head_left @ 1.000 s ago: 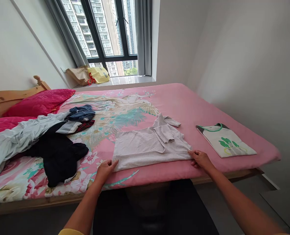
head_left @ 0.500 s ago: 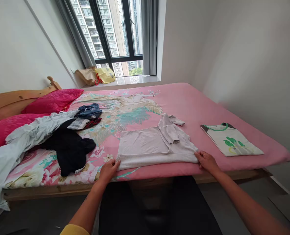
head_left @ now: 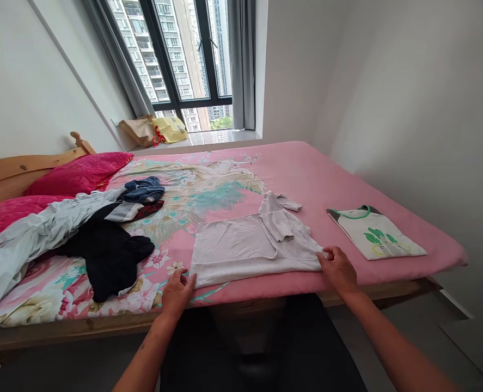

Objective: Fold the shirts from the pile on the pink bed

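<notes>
A pale greyish shirt (head_left: pixel 233 245) lies partly folded on the bed close to its front edge, one sleeve turned in over the body and its collar end to the right. At its front left corner is my left hand (head_left: pixel 177 294), thumb against the cloth and fingers apart from it. My right hand (head_left: pixel 339 271) rests by the right end of the shirt, its thumb touching the edge and its fingers parted. Neither hand appears to grip the fabric. Right of it lies a neatly folded white T-shirt (head_left: pixel 378 234) with green collar and green print.
A pile with a black garment (head_left: pixel 112 256), a white crumpled cloth (head_left: pixel 57 223) and blue denim (head_left: pixel 145 189) covers the bed's left side. Behind are red pillows (head_left: pixel 81 171) and a wooden headboard (head_left: pixel 24 166). Bags (head_left: pixel 170 129) stand on the windowsill. A wall borders the right.
Both hands have loosened from the shirt's front corners, and their fingers have spread. The shirt keeps its shape on the bed. The view has shifted slightly.
</notes>
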The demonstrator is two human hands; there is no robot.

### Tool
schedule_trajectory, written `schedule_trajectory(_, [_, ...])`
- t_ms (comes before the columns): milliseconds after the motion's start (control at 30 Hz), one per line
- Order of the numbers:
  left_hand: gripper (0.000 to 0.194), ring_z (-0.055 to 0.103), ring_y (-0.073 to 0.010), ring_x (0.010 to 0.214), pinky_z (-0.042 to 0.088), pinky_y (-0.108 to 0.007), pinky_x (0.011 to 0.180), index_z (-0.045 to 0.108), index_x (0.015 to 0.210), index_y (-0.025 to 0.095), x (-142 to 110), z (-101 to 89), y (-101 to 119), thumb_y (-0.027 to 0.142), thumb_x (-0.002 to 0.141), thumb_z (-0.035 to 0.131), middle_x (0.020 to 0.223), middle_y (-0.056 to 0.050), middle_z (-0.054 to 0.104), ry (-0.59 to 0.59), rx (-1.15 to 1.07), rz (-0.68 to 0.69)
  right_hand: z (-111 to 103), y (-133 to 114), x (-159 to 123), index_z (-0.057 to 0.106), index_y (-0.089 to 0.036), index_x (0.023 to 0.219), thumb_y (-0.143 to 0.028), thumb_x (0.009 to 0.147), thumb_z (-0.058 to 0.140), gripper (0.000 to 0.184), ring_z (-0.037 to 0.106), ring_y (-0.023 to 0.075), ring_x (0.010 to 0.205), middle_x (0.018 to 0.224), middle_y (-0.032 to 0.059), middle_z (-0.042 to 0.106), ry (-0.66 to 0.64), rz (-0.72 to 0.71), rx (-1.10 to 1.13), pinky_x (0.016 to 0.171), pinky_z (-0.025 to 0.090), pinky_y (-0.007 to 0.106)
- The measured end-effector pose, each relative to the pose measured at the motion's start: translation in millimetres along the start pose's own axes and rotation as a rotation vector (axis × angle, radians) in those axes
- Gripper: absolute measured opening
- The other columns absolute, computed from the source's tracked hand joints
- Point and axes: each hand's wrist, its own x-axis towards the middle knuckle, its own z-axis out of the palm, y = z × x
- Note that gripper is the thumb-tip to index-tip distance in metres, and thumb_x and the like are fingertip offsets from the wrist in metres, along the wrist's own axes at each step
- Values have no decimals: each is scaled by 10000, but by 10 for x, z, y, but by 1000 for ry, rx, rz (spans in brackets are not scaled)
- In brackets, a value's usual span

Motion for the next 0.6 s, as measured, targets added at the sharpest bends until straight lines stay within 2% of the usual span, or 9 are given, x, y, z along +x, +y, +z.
schedule_trajectory(67, [315, 592, -278, 910, 464, -418, 829, 558, 1017, 230, -42, -16, 99, 451, 815, 460, 904, -78, 603, 57, -18, 54, -16, -266, -19, 568, -211, 824, -567, 801, 443, 378, 559, 159, 669, 725, 15, 608, -80, -95, 50, 595, 359, 253])
schedule_trajectory(133, [266, 558, -266, 1028, 434, -417, 936, 577, 1010, 248, -119, 2, 317, 408, 840, 448, 1009, -80, 602, 67, -44, 155, 20, -591, -18, 558, -215, 736, -568, 831, 419, 390, 554, 143, 630, 677, 2, 608, -203, -190, 58, 591, 348, 248])
schedule_trajectory(200, [229, 548, -228, 1073, 425, -385, 974, 604, 1007, 260, -227, 65, 639, 339, 856, 451, 1064, -60, 613, 10, -82, 335, 122, -905, 17, 564, -215, 717, -568, 836, 424, 398, 574, 150, 658, 690, 8, 628, -297, -252, -21, 598, 348, 248])
schedule_trajectory(233, [244, 546, -220, 1086, 428, -387, 974, 608, 1033, 248, -286, 109, 821, 291, 868, 433, 1090, -64, 616, -42, -104, 469, 194, -1038, 49, 577, -212, 729, -578, 830, 429, 408, 588, 163, 683, 708, 21, 640, -332, -266, -93, 605, 353, 253])
schedule_trajectory(300, [301, 509, -215, 1160, 405, -404, 1006, 583, 1122, 230, -396, 214, 1172, 231, 878, 407, 1183, -72, 597, -152, -112, 700, 357, -1231, 135, 615, -191, 787, -609, 803, 448, 451, 612, 211, 757, 778, 71, 664, -403, -256, -271, 627, 372, 276])
schedule_trajectory(333, [323, 473, -219, 1210, 369, -426, 1042, 562, 1166, 223, -443, 270, 1321, 232, 883, 405, 1229, -73, 579, -195, -104, 769, 437, -1289, 185, 632, -172, 818, -610, 783, 477, 466, 618, 240, 799, 822, 105, 670, -437, -242, -348, 640, 382, 291])
schedule_trajectory(433, [419, 342, -261, 1324, 232, -525, 1108, 479, 1280, 212, -556, 440, 1591, 317, 875, 453, 1359, -78, 490, -270, -61, 789, 613, -1327, 325, 663, -126, 841, -501, 753, 566, 397, 621, 287, 865, 900, 173, 669, -512, -204, -447, 663, 398, 318])
schedule_trajectory(500, [503, 277, -294, 1356, 195, -579, 1101, 426, 1331, 216, -616, 542, 1625, 373, 857, 481, 1419, -86, 422, -305, -32, 735, 657, -1282, 381, 665, -137, 830, -426, 795, 526, 322, 626, 267, 846, 889, 157, 673, -501, -203, -426, 659, 395, 311])
schedule_trajectory(600, [556, 230, -311, 1373, 181, -607, 1091, 407, 1347, 238, -679, 645, 1569, 412, 830, 516, 1467, -87, 346, -353, -3, 705, 640, -1190, 367, 640, -173, 887, -422, 898, 357, 377, 619, 226, 827, 875, 107, 673, -441, -209, -373, 656, 388, 298])
